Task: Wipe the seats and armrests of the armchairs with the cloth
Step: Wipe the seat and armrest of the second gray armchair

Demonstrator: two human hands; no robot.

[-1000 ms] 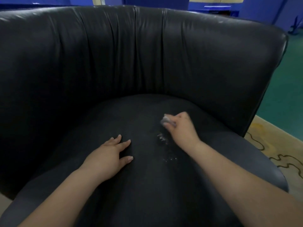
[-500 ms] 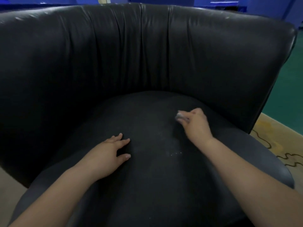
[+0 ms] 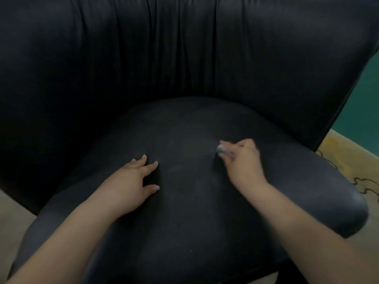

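A black leather armchair fills the view; its rounded seat cushion (image 3: 184, 212) lies under both my arms and its pleated backrest (image 3: 184, 48) curves round behind. My right hand (image 3: 242, 160) grips a small bunched pale cloth (image 3: 222, 149) and holds it against the middle right of the seat; only a bit of cloth shows past my fingers. My left hand (image 3: 133, 181) rests flat on the seat to the left, fingers spread. Faint pale smears (image 3: 214, 182) lie on the cushion below the cloth.
The chair's curved right side (image 3: 307, 89) wraps round the seat. A beige patterned carpet (image 3: 348, 160) shows at the right edge, with green floor (image 3: 367, 95) beyond it. Pale floor (image 3: 12, 218) shows at the lower left.
My right hand with the cloth has swept up and right across the seat, then a little back left. The white specks on the cushion have thinned. My view has moved closer to the chair.
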